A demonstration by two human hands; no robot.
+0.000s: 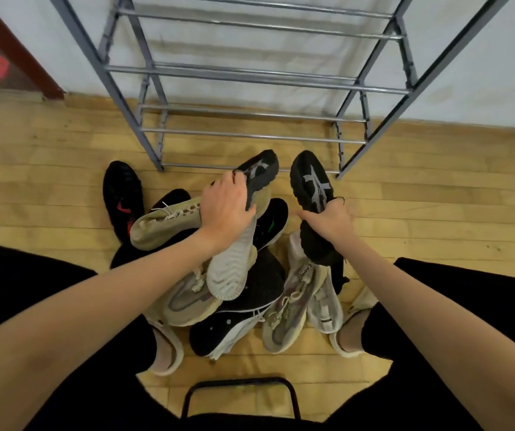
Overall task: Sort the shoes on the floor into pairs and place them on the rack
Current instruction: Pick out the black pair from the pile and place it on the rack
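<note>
A: What takes up the most room?

B: The rack (250, 79), a grey metal frame against the white wall, its rail shelves bare. Its front feet stand on the wooden floor (32, 188), and a strip of bare boards runs between the lowest rail and the shoes.

A: And the shoes?

B: A heap of shoes (243, 293) lies between the person's feet, black and beige ones overlapping, some sole up. A black shoe with a red mark (122, 197) lies at the heap's left edge, with open floor further left and to the right of the pile.

A: The hands?

B: The left hand (228, 209) grips a black shoe with grey stripes (261, 169) by its heel end, toe pointing at the rack, above a beige shoe. The right hand (330, 222) holds the matching black shoe (310, 185), fingers curled round its middle. The two are lifted side by side, a gap between them, just in front of the bottom rail
</note>
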